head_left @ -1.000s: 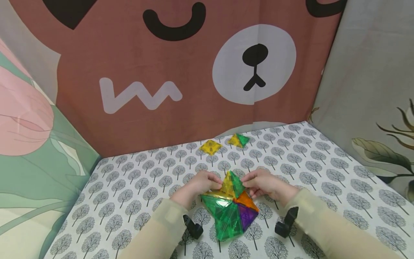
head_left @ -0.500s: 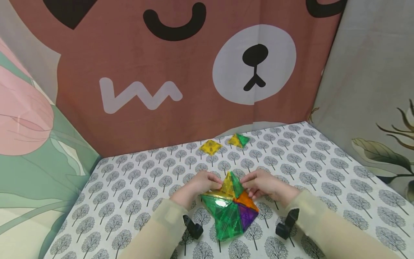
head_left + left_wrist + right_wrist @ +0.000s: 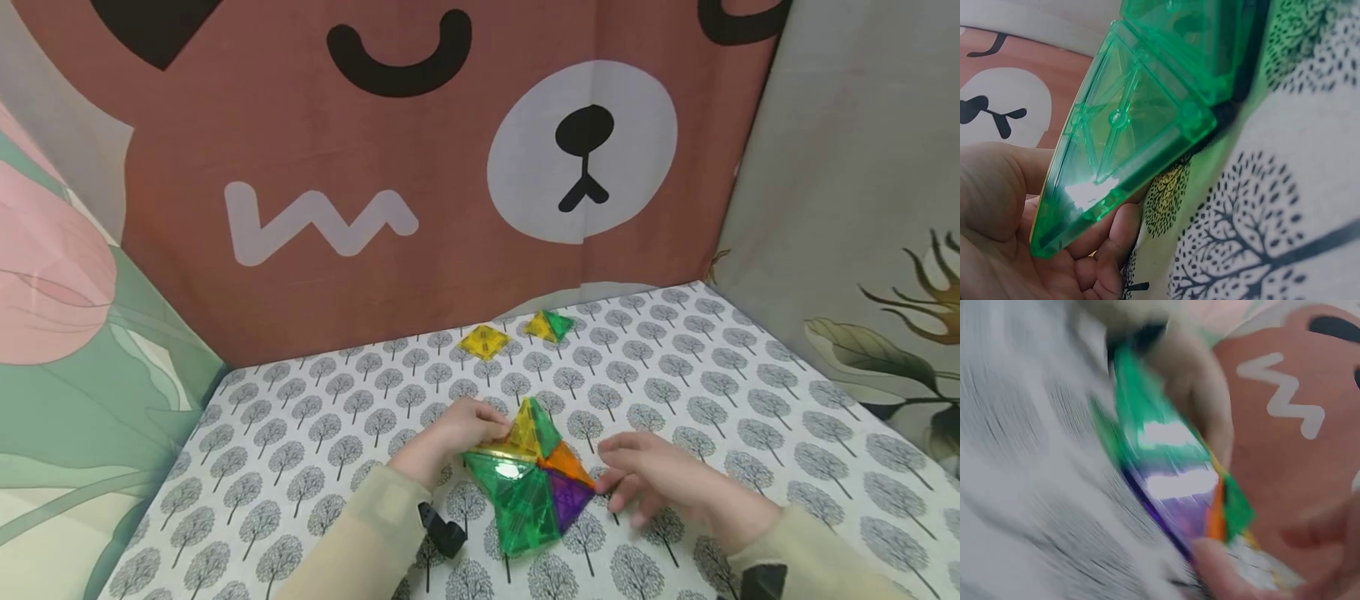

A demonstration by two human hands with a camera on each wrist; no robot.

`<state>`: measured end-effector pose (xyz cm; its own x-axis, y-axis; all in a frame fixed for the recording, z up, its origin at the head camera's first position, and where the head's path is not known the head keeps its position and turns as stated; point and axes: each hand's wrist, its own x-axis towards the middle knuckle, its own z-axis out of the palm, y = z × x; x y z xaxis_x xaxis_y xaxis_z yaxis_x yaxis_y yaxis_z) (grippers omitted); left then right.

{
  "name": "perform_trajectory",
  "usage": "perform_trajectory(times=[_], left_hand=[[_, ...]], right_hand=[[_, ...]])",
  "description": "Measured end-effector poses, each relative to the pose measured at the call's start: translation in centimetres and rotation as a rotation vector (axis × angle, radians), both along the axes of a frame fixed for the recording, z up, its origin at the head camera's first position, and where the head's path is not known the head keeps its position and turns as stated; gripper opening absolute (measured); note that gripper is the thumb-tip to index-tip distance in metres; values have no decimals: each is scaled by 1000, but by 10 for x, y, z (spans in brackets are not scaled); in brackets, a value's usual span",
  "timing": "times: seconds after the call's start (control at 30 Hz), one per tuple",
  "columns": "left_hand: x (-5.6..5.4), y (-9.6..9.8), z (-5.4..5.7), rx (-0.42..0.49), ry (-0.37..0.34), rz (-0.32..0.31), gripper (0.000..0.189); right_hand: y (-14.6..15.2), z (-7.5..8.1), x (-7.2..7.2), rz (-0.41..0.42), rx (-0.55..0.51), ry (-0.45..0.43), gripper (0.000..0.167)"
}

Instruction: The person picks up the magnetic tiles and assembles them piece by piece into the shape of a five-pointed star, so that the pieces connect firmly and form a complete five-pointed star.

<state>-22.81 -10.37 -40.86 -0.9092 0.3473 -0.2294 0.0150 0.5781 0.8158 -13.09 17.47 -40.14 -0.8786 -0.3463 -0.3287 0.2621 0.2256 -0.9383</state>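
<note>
A star-like build of translucent magnetic tiles (image 3: 521, 500) stands on the cloth, with green, yellow, orange and purple triangles. My left hand (image 3: 467, 427) pinches its yellow part at the far left edge. In the left wrist view, fingers of that hand (image 3: 997, 212) lie behind and below a green triangle tile (image 3: 1125, 115). My right hand (image 3: 660, 475) is at the right of the build, its fingers spread and loosely bent around nothing. Its thumb is right by the tip of the purple tile (image 3: 572, 498). The blurred right wrist view has the thumb overlapping that corner.
Toward the back of the tree-print tablecloth (image 3: 315, 500) lie a yellow tile piece (image 3: 484, 342) and a yellow-and-green piece (image 3: 550, 326). A bear-print curtain (image 3: 337, 292) hangs behind the table, with other printed cloths at both sides.
The right hand has let go of the green tile at the top and moved right and toward me, its fingers loosening. My left hand keeps its grip, and the build stays in place.
</note>
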Motion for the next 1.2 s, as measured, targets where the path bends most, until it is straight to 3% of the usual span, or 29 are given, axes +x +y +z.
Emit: perform_trajectory(times=[0.13,0.23,0.37,0.63,0.8,1.0,1.2], left_hand=[[1,-1,0,6,-4,-6,12],[1,-3,-1,24,-26,2,12],[3,-6,-1,48,-36,21,13],[8,-13,-4,140,-73,66,22],[17,-18,-2,163,-86,92,24],[36,-25,4,142,-67,126,29],[58,-32,7,265,-110,151,24]], right_hand=[[8,-8,26,-42,-286,-140,73],[11,-12,40,2,-455,-202,77],[4,-15,48,47,-591,-231,77],[-8,-8,46,-33,-600,-248,77],[-7,-6,38,-54,-611,-206,81],[-7,-2,18,-75,-555,-191,89],[-7,-2,0,-92,-526,-162,90]])
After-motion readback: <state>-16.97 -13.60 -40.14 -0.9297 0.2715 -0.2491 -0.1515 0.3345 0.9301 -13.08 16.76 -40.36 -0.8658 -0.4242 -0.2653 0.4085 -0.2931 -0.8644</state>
